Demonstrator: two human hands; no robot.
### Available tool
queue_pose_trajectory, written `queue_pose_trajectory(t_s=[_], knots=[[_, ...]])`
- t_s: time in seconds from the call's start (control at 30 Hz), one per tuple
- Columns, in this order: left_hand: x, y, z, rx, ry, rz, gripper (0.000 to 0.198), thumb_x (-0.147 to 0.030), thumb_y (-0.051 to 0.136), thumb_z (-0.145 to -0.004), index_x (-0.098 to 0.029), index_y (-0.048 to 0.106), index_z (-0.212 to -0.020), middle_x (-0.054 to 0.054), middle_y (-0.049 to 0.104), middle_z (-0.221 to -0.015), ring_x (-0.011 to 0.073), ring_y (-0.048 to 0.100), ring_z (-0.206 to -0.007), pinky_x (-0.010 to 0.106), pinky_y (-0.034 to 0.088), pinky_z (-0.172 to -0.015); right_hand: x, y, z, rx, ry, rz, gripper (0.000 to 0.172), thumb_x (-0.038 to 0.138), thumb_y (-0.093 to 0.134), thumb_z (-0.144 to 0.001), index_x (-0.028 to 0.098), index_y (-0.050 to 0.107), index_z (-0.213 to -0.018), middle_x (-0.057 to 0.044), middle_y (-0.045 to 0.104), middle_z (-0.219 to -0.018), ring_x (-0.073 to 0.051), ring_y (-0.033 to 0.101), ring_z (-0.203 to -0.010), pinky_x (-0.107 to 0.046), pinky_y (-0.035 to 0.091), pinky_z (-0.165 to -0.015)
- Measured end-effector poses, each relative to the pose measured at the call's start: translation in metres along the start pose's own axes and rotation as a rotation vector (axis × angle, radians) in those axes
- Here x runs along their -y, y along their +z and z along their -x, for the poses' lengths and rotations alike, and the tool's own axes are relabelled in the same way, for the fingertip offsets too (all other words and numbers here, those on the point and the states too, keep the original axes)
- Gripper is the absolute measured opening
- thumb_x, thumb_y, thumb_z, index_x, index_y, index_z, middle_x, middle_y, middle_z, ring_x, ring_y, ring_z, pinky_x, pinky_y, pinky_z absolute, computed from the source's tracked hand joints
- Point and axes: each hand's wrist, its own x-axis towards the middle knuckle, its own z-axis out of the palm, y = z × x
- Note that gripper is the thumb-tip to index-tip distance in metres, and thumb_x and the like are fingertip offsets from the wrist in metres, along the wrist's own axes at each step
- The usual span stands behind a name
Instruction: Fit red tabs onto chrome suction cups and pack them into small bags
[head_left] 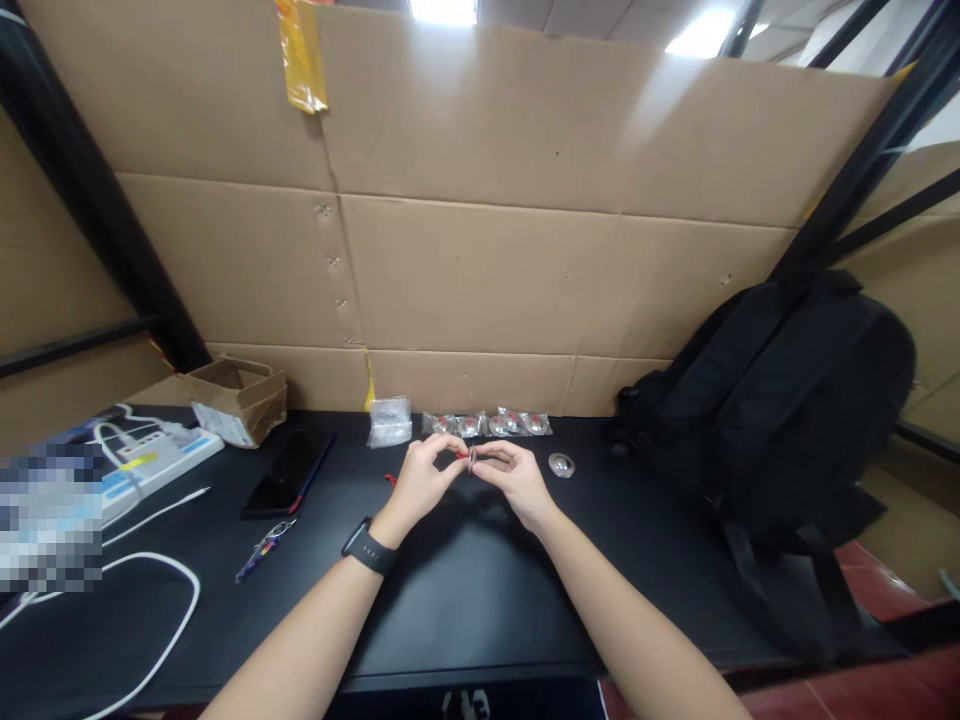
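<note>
1. Bare forearms (319, 635) crossed the black worktop (465, 620) from the frame's bottom edge.
2. Mid-frame, the left hand (426, 482) and right hand (519, 483), fingertips nearly closed, together pinched a small thin round piece (472, 460), red showing at its left.
3. Right of centre lay a clear round disc (561, 465).

- Surface?
- Black desk (465, 610); wrapped packets (471, 426) in a row along the back, beside clear plastic (389, 421).
- Left side?
- Open cardboard box (247, 407), dark phone (289, 474), keychain (264, 550), white cable (196, 585), power strip (161, 475) (partly pixelated).
- Right?
- Round clear piece (561, 465), black backpack (787, 430).
</note>
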Motion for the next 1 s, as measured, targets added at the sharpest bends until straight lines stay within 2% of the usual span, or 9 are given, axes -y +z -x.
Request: queue_pose_trajectory(t_s=[0.13, 0.33, 0.53, 0.8, 1.0], knots=[[0.002, 0.002, 0.001, 0.007, -0.021, 0.029, 0.01, -0.026, 0.064, -0.087, -0.021, 0.071, -0.091, 0.004, 0.075, -0.094, 0.0203, 0.068, -0.091, 0.03, 0.049, -0.086, -0.002, 0.0, -0.001, -0.023, -0.026, -0.011, 0.034, 0.031, 0.088, -0.068, 0.019, 0.073, -0.097, -0.009, 0.077, -0.104, -0.027, 0.074, -0.098, -0.043, 0.056, -0.097], [0.004, 0.009, 0.002, 0.041, -0.04, 0.127, 0.012, -0.028, 0.061, -0.09, -0.018, 0.068, -0.09, 0.003, 0.073, -0.091, 0.0184, 0.066, -0.09, 0.029, 0.049, -0.086, -0.006, -0.002, -0.002, -0.053, -0.056, 0.021, 0.036, 0.032, 0.088, -0.067, 0.019, 0.073, -0.096, -0.008, 0.077, -0.105, -0.025, 0.075, -0.092, -0.042, 0.058, -0.093], [0.009, 0.014, 0.0, 0.008, -0.095, 0.276, 0.017, -0.032, 0.07, -0.084, -0.016, 0.071, -0.088, 0.006, 0.075, -0.09, 0.0188, 0.069, -0.086, 0.029, 0.053, -0.084, -0.007, -0.002, -0.002, -0.068, -0.074, 0.064, 0.035, 0.032, 0.087, -0.068, 0.019, 0.072, -0.097, -0.008, 0.076, -0.106, -0.025, 0.075, -0.091, -0.041, 0.058, -0.09], [0.012, 0.009, 0.0, 0.019, -0.105, 0.264, 0.018, -0.034, 0.075, -0.08, -0.016, 0.075, -0.085, 0.006, 0.077, -0.088, 0.0203, 0.07, -0.084, 0.03, 0.054, -0.083, -0.011, -0.003, -0.003, -0.067, -0.069, 0.069, 0.033, 0.034, 0.087, -0.067, 0.018, 0.073, -0.093, -0.009, 0.077, -0.103, -0.028, 0.073, -0.098, -0.044, 0.058, -0.093], [0.01, 0.008, -0.002, 0.029, -0.098, 0.325, 0.014, -0.028, 0.075, -0.08, -0.016, 0.071, -0.086, 0.006, 0.074, -0.088, 0.0182, 0.069, -0.083, 0.029, 0.054, -0.082, -0.01, -0.003, -0.002, -0.06, -0.067, 0.096, 0.024, 0.034, 0.086, -0.068, 0.018, 0.075, -0.083, -0.011, 0.072, -0.119, -0.029, 0.074, -0.097, -0.044, 0.06, -0.091]])
